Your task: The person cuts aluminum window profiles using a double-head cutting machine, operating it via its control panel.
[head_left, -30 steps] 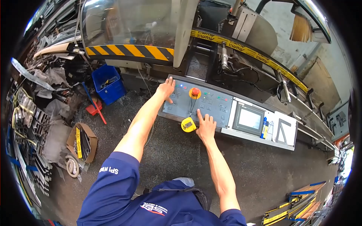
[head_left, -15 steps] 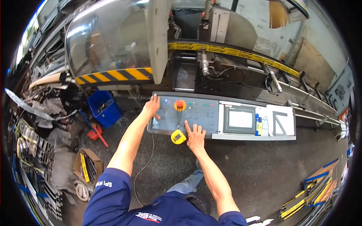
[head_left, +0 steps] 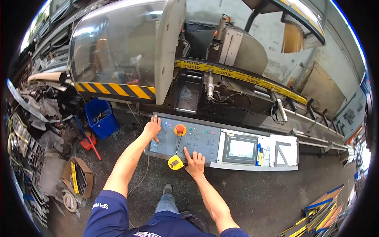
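Hands still on control panel, shoe now more visible

Left grip, thumb spread; right grip, index finger straight.

Control panel smooth, matt; bin plastic; box cardboard; sleeve cloth; floor rough.

the button labels are too small to read.
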Demonstrator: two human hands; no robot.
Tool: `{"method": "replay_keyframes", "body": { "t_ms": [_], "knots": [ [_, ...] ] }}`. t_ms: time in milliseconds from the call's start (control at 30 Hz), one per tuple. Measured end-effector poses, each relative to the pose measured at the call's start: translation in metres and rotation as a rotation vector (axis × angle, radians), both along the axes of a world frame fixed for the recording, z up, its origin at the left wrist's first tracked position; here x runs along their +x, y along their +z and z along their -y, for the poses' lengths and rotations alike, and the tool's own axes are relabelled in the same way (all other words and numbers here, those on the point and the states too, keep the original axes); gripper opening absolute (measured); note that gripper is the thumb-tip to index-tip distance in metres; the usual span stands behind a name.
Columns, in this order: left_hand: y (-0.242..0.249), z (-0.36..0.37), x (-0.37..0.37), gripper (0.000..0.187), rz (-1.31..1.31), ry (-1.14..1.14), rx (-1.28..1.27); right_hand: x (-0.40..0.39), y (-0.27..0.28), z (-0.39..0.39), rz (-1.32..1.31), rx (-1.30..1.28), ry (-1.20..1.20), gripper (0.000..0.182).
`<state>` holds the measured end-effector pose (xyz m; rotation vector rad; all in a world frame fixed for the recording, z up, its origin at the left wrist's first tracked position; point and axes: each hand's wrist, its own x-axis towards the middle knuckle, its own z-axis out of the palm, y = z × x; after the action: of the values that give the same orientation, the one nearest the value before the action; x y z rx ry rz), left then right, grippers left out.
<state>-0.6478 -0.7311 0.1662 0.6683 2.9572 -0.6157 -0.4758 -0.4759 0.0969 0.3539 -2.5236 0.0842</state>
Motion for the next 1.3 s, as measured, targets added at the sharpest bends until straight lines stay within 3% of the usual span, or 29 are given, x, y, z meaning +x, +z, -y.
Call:
{"method": "replay_keyframes", "body": {
  "t_ms": [167,233,300,333,400,433,467,533,567,633,800,867,967,1033,1100,1133,1300],
  "knots": [
    [0.006,0.025,0.015,0.126,0.039,-0.022,0.211,-0.001,-0.007,0.003,0.015,-0.016,0.006,0.111],
    [-0.011,0.048,0.022,0.121,0.048,-0.161,0.7,0.0,-0.002,0.001,0.037,-0.017,-0.01,0.111],
    [-0.027,0.05,0.048,0.108,0.117,0.006,1.26,-0.001,-0.006,-0.002,0.023,-0.027,0.007,0.109],
    [-0.055,0.05,0.055,0.106,0.006,0.136,1.255,-0.001,-0.01,-0.004,0.058,-0.035,0.023,0.105],
    [-0.066,0.037,0.078,0.107,0.245,0.414,1.726,-0.002,-0.015,-0.005,0.048,-0.073,0.044,0.101],
    [-0.098,0.034,0.077,0.106,0.143,0.549,1.75,0.001,-0.011,-0.004,0.067,-0.141,0.059,0.095],
    [-0.093,0.028,0.085,0.102,0.018,0.65,1.645,0.003,-0.006,-0.004,0.111,-0.207,0.091,0.089],
    [-0.075,0.023,0.09,0.1,-0.04,0.68,1.685,0.003,0.011,-0.01,0.251,-0.184,0.166,0.082],
    [-0.071,0.02,0.091,0.1,-0.037,0.691,1.751,-0.004,0.028,-0.014,0.219,-0.165,0.283,0.067],
    [-0.076,0.023,0.088,0.1,-0.038,0.695,1.793,-0.021,0.046,-0.02,0.2,-0.258,0.387,0.054],
    [-0.07,0.027,0.087,0.099,-0.046,0.672,1.832,-0.182,0.135,-0.037,0.041,-0.292,0.538,0.041],
    [-0.07,0.03,0.085,0.098,-0.046,0.681,1.845,-0.26,0.169,-0.032,0.153,-0.382,0.346,0.034],
    [-0.069,0.031,0.084,0.097,-0.015,0.702,1.843,-0.395,0.186,-0.044,-0.006,-0.086,0.364,0.038],
    [-0.064,0.034,0.084,0.098,-0.006,0.702,1.819,-0.466,0.192,-0.05,0.003,0.128,0.239,0.04],
    [-0.063,0.035,0.082,0.098,0.004,0.705,1.818,-0.548,0.182,-0.092,0.184,0.493,0.142,0.041],
    [-0.06,0.036,0.08,0.098,0.004,0.704,1.826,-0.581,0.176,-0.105,0.241,0.256,0.219,0.041],
    [-0.052,0.036,0.074,0.095,-0.003,0.724,1.83,-0.578,0.154,-0.135,0.39,0.249,-0.124,0.045]
  ]
}}
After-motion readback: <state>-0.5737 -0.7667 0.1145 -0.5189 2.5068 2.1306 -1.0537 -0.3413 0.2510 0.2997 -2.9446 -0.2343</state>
